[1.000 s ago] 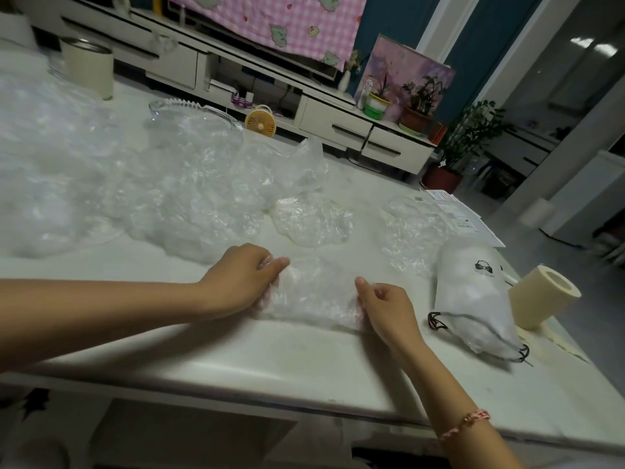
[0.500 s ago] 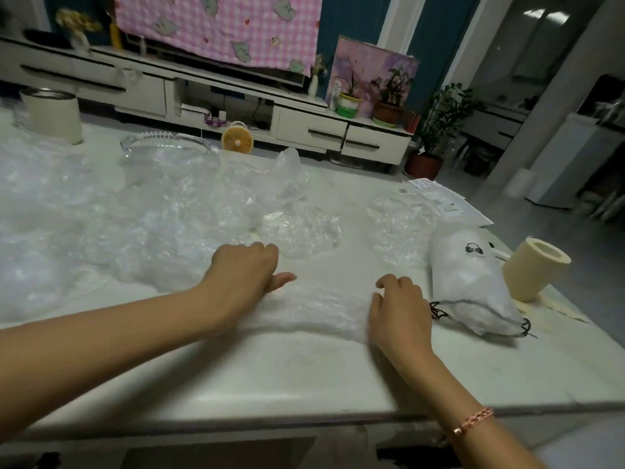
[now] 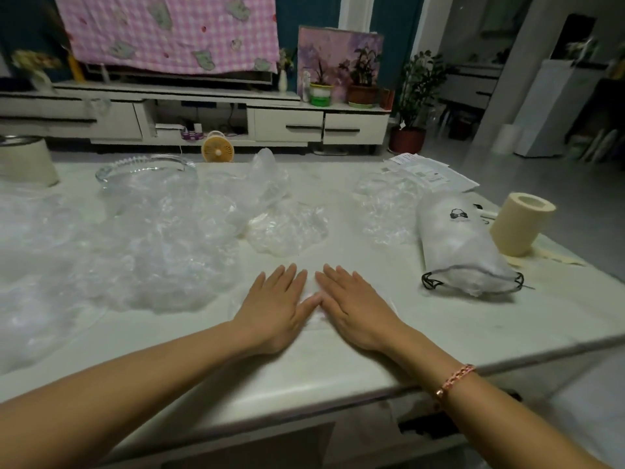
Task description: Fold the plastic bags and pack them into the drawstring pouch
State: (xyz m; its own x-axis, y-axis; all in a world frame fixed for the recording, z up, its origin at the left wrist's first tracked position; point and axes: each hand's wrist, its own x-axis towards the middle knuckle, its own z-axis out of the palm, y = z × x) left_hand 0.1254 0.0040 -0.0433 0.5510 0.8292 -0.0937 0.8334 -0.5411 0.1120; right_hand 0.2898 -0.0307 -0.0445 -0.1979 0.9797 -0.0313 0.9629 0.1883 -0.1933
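My left hand (image 3: 275, 308) and my right hand (image 3: 355, 306) lie flat, palms down, side by side on a clear plastic bag (image 3: 313, 311) pressed against the white table (image 3: 338, 363). The bag is mostly hidden under them; only thin edges show. A large heap of crumpled clear bags (image 3: 135, 245) covers the table's left half. A smaller crumpled bag (image 3: 287, 230) lies just beyond my fingertips, and another (image 3: 385, 211) farther right. The white drawstring pouch (image 3: 460, 245), stuffed and lying on its side with its black cord at the near end, rests to the right of my right hand.
A cream roll of tape (image 3: 521, 223) lies beside the pouch near the right edge. Papers (image 3: 429, 172) sit at the far right corner. A glass dish (image 3: 145, 169) and a cream container (image 3: 23, 160) stand at the back left. The table's front edge runs under my wrists.
My hands were apart at the ends of the bag; now they have come together in the middle and flattened, pressing it down. The view has tilted up.
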